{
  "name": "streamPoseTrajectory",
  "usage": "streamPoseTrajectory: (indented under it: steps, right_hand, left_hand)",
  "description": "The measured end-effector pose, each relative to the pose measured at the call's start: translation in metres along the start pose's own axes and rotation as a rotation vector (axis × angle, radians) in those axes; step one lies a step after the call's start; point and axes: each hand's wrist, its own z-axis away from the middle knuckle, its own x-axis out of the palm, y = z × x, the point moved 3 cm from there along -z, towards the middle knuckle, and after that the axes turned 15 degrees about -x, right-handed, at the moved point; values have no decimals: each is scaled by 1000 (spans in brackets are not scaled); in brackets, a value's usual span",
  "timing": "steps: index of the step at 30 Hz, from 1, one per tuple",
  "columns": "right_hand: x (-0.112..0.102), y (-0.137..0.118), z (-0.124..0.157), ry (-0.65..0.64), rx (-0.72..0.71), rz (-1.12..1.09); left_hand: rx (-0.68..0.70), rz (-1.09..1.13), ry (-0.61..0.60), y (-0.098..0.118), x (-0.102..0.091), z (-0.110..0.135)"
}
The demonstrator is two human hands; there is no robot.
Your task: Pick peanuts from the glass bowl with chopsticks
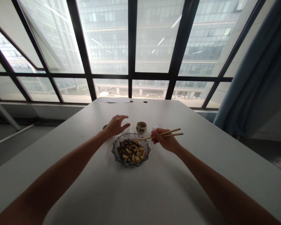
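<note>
Forearms are stretching across the white surface, the right hand gripping stiff, light wooden chopsticks near mid-length, tips hovering over likely slippery peanuts in the fragile glass bowl, the left hand resting open just behind it.

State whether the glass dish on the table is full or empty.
Partly full: the glass dish holds pale nuts and dark pieces across its middle.
</note>
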Motion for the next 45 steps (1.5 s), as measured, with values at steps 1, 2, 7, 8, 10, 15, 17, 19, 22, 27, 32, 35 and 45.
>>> streamPoseTrajectory:
  steps: [1, 2, 7, 8, 10, 15, 17, 19, 22, 27, 32, 35, 45]
  right_hand:
    - [1, 0, 0, -3, -1, 7]
    - [1, 1, 1, -2, -4, 14]
    - [0, 3, 1, 110, 7, 15]
    - [-1, 3, 0, 145, 19, 9]
    - [-2, 4, 0, 198, 37, 9]
    - [-5, 3, 1, 203, 42, 36]
    - [-5, 1, 1, 191, 46, 39]
    - [-6, 1, 1, 200, 53, 37]
    - [-9, 3, 0, 221, 83, 20]
    - [-10, 9, -1, 191, 161, -3]
    - [-7, 7, -2, 111, 163, -38]
    - [-7, 7, -2, 103, 166, -37]
    - [-12, 24, 0, 208, 238, -49]
  left_hand:
    - [-36, 15, 48, -11, -6, 11]
    - [-80, 30, 88, -23, -10, 21]
    - [-293, 100, 183, -74, -8, 66]
    - [-319, 116, 187, -80, -5, 72]
    - [-358, 150, 187, -91, 1, 79]
    - [-449, 224, 114, -106, 13, 79]
    - [-471, 240, 78, -108, 15, 77]
    - [-478, 253, 66, -108, 15, 77]
    - [-483, 243, 69, -105, 12, 78]
    - [-481, 223, 78, -100, 9, 79]
    - [-473, 224, 77, -99, 8, 79]
    - [-471, 225, 64, -98, 8, 79]
    - [-442, 244, 94, -101, 8, 78]
